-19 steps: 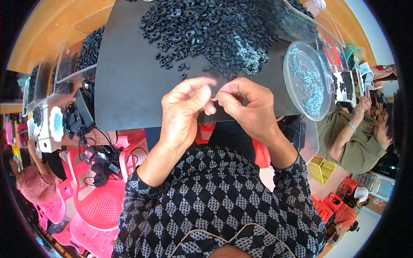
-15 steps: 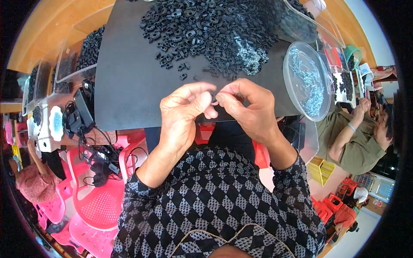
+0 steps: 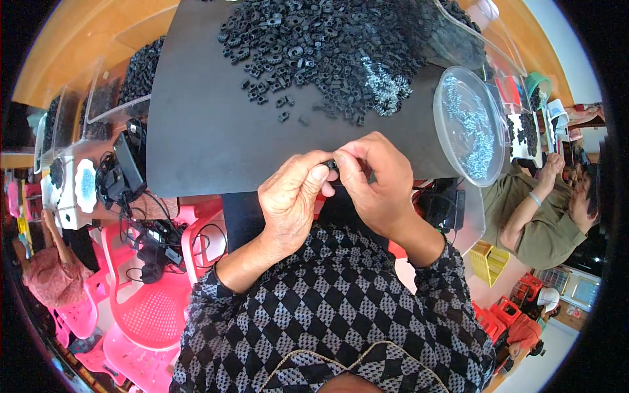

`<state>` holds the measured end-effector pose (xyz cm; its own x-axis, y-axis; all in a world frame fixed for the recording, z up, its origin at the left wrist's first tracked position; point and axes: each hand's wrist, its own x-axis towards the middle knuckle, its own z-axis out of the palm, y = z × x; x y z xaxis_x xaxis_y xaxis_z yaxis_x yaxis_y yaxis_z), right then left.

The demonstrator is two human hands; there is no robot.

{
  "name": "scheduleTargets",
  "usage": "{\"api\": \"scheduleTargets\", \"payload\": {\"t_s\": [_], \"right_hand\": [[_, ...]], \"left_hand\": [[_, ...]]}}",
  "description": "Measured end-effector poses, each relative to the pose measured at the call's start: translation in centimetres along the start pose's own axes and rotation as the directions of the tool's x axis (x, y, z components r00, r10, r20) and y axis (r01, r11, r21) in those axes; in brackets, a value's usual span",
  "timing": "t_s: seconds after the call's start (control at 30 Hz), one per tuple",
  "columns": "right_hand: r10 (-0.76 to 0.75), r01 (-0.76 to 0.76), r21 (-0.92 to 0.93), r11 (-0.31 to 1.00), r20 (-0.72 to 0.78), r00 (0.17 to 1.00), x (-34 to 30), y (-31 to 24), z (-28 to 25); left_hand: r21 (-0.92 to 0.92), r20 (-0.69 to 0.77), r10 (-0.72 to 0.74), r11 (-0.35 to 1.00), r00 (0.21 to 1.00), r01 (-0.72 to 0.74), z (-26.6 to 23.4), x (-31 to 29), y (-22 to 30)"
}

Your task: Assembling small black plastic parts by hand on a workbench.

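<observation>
My left hand point(image 3: 288, 200) pinches a small black plastic part point(image 3: 332, 165) between thumb and fingers, just past the near edge of the dark table mat point(image 3: 196, 144). Against that part, the thumb and forefinger of my right hand point(image 3: 383, 187) are pressed together; whatever they grip is too small and hidden to name. Beyond my hands, a big heap of similar black plastic parts point(image 3: 295, 49) covers the far side of the mat. A small pile of silvery metal springs point(image 3: 386, 85) lies at the heap's right side.
At right, a round clear plastic lid point(image 3: 440, 131) holds more springs point(image 3: 475, 141). Clear bins point(image 3: 118, 111) of black parts stand at left, near a black power adapter point(image 3: 129, 160) with cables. A pink chair point(image 3: 151, 308) is at lower left. A co-worker in green point(image 3: 544, 223) sits at right.
Both hands have come slightly nearer to me and closer together. The fingertips of my right hand now meet the black part in my left hand.
</observation>
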<state>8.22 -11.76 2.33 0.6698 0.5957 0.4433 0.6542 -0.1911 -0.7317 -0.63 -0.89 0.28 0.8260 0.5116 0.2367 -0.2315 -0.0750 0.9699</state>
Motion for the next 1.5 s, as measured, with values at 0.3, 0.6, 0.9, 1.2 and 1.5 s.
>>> {"api": "scheduleTargets", "payload": {"t_s": [0.3, 0.6, 0.9, 1.2, 1.5], "right_hand": [[0.001, 0.003, 0.073, 0.997, -0.056, 0.998, 0.1, -0.3, 0.2], [-0.163, 0.162, -0.042, 0.986, -0.023, 0.986, 1.0, -0.2, 0.0], [-0.227, 0.231, -0.099, 0.968, 0.055, 0.972, 0.8, -0.8, 0.0], [-0.214, 0.227, -0.226, 0.947, 0.078, 0.974, 3.7, 1.9, 1.2], [-0.240, 0.362, -0.497, 0.789, 0.294, 0.925, 5.1, 2.2, 3.0]], "left_hand": [[-0.353, 0.086, -0.266, 0.893, 0.960, 0.279, -0.3, 0.0, -0.5], [-0.368, 0.089, -0.273, 0.885, 0.958, 0.286, -0.6, 0.3, -0.6], [-0.258, 0.087, -0.260, 0.927, 0.962, 0.274, -1.4, 0.4, 0.0], [-0.376, -0.036, -0.292, 0.890, 0.956, 0.258, -3.3, 1.4, -0.3], [-0.409, -0.029, -0.289, 0.877, 0.957, 0.253, -3.6, 1.3, -0.5]]}}
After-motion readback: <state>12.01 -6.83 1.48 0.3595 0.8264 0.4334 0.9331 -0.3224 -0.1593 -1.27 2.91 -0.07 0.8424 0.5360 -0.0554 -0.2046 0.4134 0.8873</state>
